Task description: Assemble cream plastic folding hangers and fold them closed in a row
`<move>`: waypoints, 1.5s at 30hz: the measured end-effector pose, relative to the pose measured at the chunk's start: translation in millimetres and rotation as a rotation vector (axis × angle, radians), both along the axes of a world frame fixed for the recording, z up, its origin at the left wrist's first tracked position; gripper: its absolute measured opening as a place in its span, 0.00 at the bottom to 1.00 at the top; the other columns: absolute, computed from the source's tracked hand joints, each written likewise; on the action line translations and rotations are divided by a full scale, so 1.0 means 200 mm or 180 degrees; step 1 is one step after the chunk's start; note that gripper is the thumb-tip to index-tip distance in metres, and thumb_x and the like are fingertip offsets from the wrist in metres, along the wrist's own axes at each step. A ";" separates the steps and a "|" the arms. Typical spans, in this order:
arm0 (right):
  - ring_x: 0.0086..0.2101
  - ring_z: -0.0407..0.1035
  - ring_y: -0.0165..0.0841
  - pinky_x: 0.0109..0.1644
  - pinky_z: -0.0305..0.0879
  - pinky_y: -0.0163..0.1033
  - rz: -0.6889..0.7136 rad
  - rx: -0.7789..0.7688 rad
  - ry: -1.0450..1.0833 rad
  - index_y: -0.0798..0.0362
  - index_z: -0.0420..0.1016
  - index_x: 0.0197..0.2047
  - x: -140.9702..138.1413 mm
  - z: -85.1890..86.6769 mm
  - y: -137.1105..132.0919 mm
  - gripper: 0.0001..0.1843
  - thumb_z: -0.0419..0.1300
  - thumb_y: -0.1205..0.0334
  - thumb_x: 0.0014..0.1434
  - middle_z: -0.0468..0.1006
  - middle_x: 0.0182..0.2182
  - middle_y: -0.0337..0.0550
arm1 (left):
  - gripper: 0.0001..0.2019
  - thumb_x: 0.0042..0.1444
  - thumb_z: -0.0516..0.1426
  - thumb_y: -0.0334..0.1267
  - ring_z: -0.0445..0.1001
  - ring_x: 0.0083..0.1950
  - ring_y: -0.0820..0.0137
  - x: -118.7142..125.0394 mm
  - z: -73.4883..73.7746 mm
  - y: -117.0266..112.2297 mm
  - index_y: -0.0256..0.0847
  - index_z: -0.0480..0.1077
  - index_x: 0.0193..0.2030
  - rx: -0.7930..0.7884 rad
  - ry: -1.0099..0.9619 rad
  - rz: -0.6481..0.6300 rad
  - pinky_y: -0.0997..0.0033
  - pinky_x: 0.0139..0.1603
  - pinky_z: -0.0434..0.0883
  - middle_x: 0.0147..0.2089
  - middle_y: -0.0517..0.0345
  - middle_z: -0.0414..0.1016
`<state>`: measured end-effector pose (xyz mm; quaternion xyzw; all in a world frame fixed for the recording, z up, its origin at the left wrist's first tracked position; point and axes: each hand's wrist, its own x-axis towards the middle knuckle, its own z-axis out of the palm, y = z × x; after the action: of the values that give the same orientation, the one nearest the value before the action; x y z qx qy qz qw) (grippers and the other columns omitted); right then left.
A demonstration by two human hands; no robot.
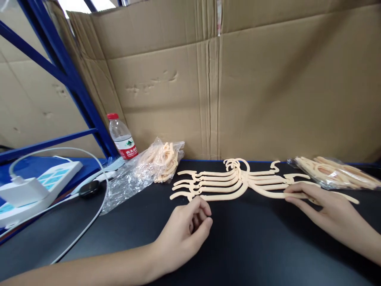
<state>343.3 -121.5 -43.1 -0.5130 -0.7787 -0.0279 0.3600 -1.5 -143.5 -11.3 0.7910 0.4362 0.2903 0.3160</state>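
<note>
Several cream plastic hangers (235, 182) lie fanned out flat on the black table (244, 246), hooks bunched at the middle. My left hand (186, 230) rests on the table just in front of the hangers' left ends, fingers curled loosely inward with nothing visible in them. My right hand (324, 208) lies flat, fingers stretched out, its fingertips pressing on the right arm of the nearest hanger.
A clear bag of more hangers (162, 161) lies at the back left, and another bag (336, 172) at the far right. A water bottle (122, 137), a white power strip (35, 186) with cables, a blue rack frame (74, 87) and a cardboard wall (238, 79) surround the table.
</note>
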 end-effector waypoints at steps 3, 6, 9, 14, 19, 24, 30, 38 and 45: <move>0.36 0.76 0.37 0.28 0.69 0.33 -0.0296 0.0114 0.0203 0.48 0.72 0.40 -0.02 0.02 -0.03 0.14 0.55 0.47 0.61 0.80 0.36 0.43 | 0.08 0.61 0.51 0.41 0.68 0.27 0.73 0.00 0.01 0.00 0.41 0.61 0.33 -0.0350 -0.0371 0.0143 0.76 0.27 0.64 0.26 0.62 0.68; 0.31 0.77 0.36 0.26 0.69 0.34 -0.0519 0.0389 0.0212 0.49 0.72 0.37 -0.05 0.06 -0.05 0.19 0.53 0.41 0.59 0.81 0.32 0.42 | 0.09 0.62 0.51 0.41 0.72 0.31 0.71 0.00 0.01 0.00 0.40 0.62 0.33 -0.0536 -0.0636 0.0187 0.74 0.30 0.67 0.29 0.58 0.73; 0.30 0.76 0.36 0.29 0.68 0.36 -0.0801 0.0753 0.0136 0.50 0.73 0.35 -0.07 0.09 -0.06 0.24 0.51 0.37 0.58 0.81 0.30 0.42 | 0.08 0.61 0.52 0.41 0.74 0.37 0.68 0.00 0.00 0.00 0.39 0.65 0.34 -0.0580 -0.0735 0.0236 0.71 0.34 0.70 0.35 0.54 0.76; 0.31 0.73 0.37 0.37 0.66 0.40 -0.1002 0.0964 0.0298 0.51 0.73 0.34 -0.06 0.09 -0.07 0.23 0.52 0.39 0.59 0.79 0.29 0.43 | 0.14 0.61 0.54 0.41 0.74 0.45 0.65 0.01 -0.02 0.00 0.42 0.63 0.52 -0.0786 -0.1130 0.0263 0.66 0.39 0.74 0.50 0.49 0.72; 0.31 0.74 0.35 0.35 0.66 0.38 -0.0785 0.1088 0.0081 0.51 0.73 0.37 -0.06 0.07 -0.08 0.16 0.55 0.47 0.60 0.79 0.31 0.42 | 0.27 0.60 0.55 0.43 0.74 0.45 0.66 0.02 -0.04 0.01 0.46 0.50 0.63 -0.0772 -0.1678 0.0464 0.64 0.40 0.76 0.61 0.45 0.59; 0.30 0.74 0.33 0.36 0.69 0.36 -0.0225 0.1137 -0.0253 0.50 0.72 0.38 -0.08 0.07 -0.09 0.08 0.56 0.55 0.61 0.79 0.31 0.40 | 0.31 0.59 0.56 0.41 0.74 0.38 0.71 0.02 -0.04 0.02 0.49 0.46 0.66 -0.0815 -0.1694 0.0301 0.69 0.36 0.74 0.57 0.49 0.64; 0.33 0.75 0.34 0.40 0.71 0.37 0.0097 0.0901 -0.0311 0.49 0.71 0.42 -0.10 0.05 -0.09 0.06 0.57 0.59 0.62 0.79 0.35 0.39 | 0.33 0.57 0.59 0.40 0.69 0.36 0.73 0.01 -0.05 0.04 0.44 0.50 0.67 -0.0801 -0.1451 0.0290 0.72 0.39 0.70 0.37 0.58 0.71; 0.40 0.74 0.34 0.47 0.69 0.39 0.0478 0.1180 -0.0612 0.50 0.71 0.49 -0.10 0.08 -0.07 0.14 0.56 0.72 0.61 0.78 0.40 0.42 | 0.26 0.59 0.55 0.43 0.63 0.28 0.74 -0.02 -0.04 0.10 0.39 0.62 0.63 -0.0517 -0.1247 0.0411 0.74 0.30 0.63 0.30 0.60 0.69; 0.38 0.71 0.41 0.46 0.66 0.51 -0.0135 0.1195 -0.0927 0.48 0.77 0.43 0.00 0.11 -0.04 0.09 0.57 0.61 0.61 0.77 0.40 0.47 | 0.18 0.56 0.57 0.45 0.65 0.26 0.72 -0.01 0.00 0.12 0.32 0.73 0.46 -0.0660 -0.1309 0.0791 0.72 0.29 0.64 0.24 0.60 0.68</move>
<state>342.5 -130.1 -20.2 -0.4439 -0.7927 -0.2534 0.3323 -2.7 -119.4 -11.7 0.6190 0.4840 0.4353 0.4394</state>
